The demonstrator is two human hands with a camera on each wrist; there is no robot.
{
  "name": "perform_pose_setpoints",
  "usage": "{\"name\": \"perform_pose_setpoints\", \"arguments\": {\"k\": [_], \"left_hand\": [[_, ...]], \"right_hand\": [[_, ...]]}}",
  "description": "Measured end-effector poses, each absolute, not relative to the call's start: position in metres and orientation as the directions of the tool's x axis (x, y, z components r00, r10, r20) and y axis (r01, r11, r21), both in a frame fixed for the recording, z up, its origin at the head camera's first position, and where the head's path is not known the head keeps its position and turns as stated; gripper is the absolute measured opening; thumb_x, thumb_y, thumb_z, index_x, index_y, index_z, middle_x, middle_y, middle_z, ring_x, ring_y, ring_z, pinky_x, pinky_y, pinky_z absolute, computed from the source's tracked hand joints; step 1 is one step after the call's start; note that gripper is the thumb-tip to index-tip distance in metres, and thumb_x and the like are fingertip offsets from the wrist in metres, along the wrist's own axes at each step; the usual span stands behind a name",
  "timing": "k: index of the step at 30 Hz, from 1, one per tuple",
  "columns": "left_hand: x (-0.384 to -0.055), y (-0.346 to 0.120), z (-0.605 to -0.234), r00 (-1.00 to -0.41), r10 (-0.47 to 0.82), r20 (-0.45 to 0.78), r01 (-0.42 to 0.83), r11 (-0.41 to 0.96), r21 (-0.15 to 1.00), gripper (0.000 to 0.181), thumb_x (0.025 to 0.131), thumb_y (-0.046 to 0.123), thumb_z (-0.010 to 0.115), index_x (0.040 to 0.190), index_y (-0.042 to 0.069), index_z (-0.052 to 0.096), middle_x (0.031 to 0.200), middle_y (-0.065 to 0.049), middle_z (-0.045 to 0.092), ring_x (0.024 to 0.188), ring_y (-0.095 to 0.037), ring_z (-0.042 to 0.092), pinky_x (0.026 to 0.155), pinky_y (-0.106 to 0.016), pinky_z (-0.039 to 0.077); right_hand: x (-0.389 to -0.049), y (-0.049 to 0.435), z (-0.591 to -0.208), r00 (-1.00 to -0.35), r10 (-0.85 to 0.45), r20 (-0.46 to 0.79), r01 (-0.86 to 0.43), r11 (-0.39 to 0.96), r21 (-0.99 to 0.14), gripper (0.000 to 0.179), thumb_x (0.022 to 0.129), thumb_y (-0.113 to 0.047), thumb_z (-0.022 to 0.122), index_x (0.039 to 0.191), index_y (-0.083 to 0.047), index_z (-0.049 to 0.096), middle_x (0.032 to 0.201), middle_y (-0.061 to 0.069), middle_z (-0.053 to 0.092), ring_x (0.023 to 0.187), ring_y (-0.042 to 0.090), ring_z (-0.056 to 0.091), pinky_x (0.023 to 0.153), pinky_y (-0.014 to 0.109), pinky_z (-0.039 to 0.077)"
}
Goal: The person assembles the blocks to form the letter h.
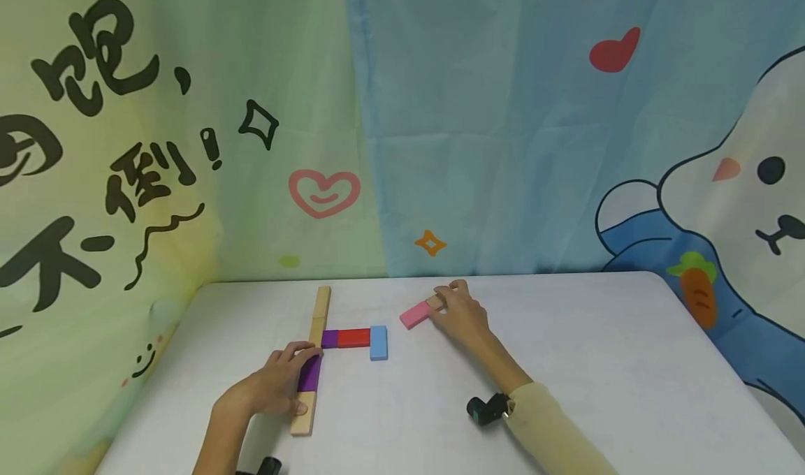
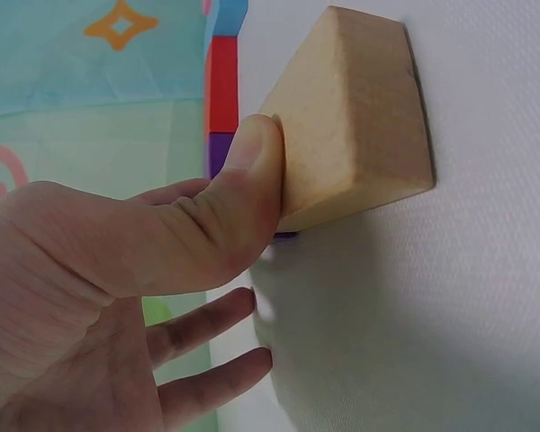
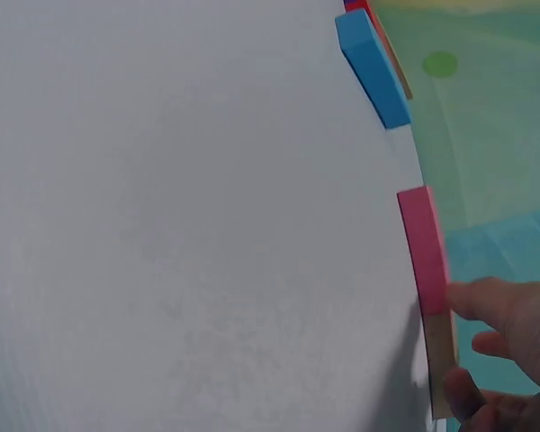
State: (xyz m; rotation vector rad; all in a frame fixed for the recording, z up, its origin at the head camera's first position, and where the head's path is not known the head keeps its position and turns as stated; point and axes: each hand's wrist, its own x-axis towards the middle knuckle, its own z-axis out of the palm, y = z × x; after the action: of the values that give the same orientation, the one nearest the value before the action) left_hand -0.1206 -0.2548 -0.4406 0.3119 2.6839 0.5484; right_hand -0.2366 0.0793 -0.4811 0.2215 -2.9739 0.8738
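Note:
My left hand spans the near part of a column of blocks on the white table. Its thumb presses a plain wooden block, and its index fingertip rests by the far end of a purple block. The other fingers extend loosely. At the back, my right hand pinches a small plain wooden block with curled fingers. That block lies end to end with a pink block, whose near edge the hand also touches.
More plain wooden blocks continue the column toward the back. A short purple block, a red block and a crosswise blue block branch right from it. A printed curtain hangs behind the table's back edge.

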Motion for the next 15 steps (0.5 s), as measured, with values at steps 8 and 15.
{"name": "perform_pose_setpoints", "arguments": {"k": [8, 15], "left_hand": [[-0.1211, -0.2556, -0.441, -0.901, 0.3, -0.314, 0.153, 0.896, 0.417, 0.091, 0.068, 0.019, 0.085, 0.147, 0.013, 0.038, 0.152, -0.009, 0.03, 0.13, -0.039, 0.039, 0.095, -0.062, 0.047], [-0.1218, -0.256, -0.4432, -0.902, 0.296, -0.314, 0.151, 0.899, 0.411, 0.091, 0.068, 0.019, 0.085, 0.146, 0.014, 0.039, 0.152, -0.008, 0.031, 0.13, -0.038, 0.039, 0.095, -0.061, 0.048]], "right_hand": [[-0.2392, 0.0832, -0.4868, -0.993, -0.089, 0.079, -0.117, 0.839, -0.532, 0.042, 0.086, -0.031, 0.071, 0.125, -0.016, 0.066, 0.125, 0.017, 0.054, 0.084, 0.03, 0.064, 0.067, 0.043, 0.05], [-0.238, 0.0812, -0.4887, -0.995, -0.057, 0.086, -0.094, 0.843, -0.53, 0.049, 0.084, -0.035, 0.072, 0.127, -0.014, 0.063, 0.123, 0.019, 0.05, 0.075, 0.025, 0.06, 0.061, 0.037, 0.046]]}}
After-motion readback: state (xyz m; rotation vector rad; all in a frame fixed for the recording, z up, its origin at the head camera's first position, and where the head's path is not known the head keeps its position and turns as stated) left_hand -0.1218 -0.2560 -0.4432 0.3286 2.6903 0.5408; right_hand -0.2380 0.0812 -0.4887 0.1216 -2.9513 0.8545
